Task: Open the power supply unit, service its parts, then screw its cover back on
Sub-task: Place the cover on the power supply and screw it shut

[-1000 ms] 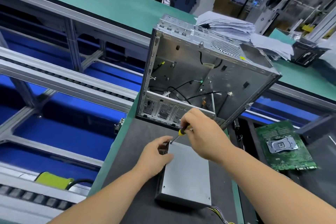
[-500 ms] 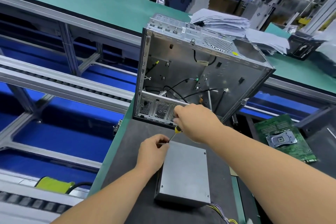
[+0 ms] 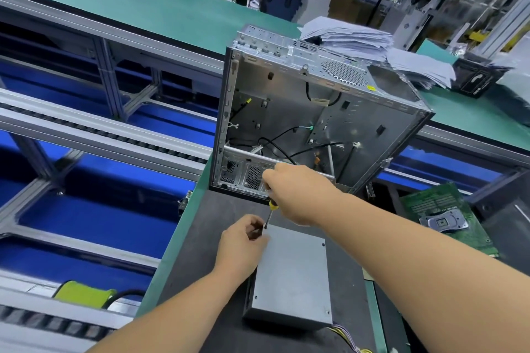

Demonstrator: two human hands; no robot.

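The power supply unit (image 3: 289, 278) lies flat on the dark mat (image 3: 206, 238) that covers the near end of the counter (image 3: 172, 243), cover side up. Its bundle of coloured wires (image 3: 348, 339) leaves the near right corner.

Left hand (image 3: 239, 241): positioned at the far left corner of the unit. The grip is curled, thumb and fingers pinching at that corner beside the driver tip. Whether a screw sits between the fingertips cannot be told — the spot is too small and partly hidden.

Right hand (image 3: 298, 192): the grip is closed round the handle of the screwdriver (image 3: 269, 213), which has a yellow-and-black collar. The shaft slants down and to the left, with the tip at the far left corner of the cover, just beside the left fingers.

Surroundings:
- An open computer case (image 3: 315, 112) stands directly behind the unit at the far edge of the mat, its side panel off, with loose black cables inside.
- A green motherboard (image 3: 447, 218) lies to the right of the case, lower than the counter top.
- A stack of papers (image 3: 350, 37) rests on the far green counter (image 3: 143, 0) behind the case.
- A roller conveyor (image 3: 100, 135) runs on the left — a yellow-green object (image 3: 83, 294) sits near its lower section.
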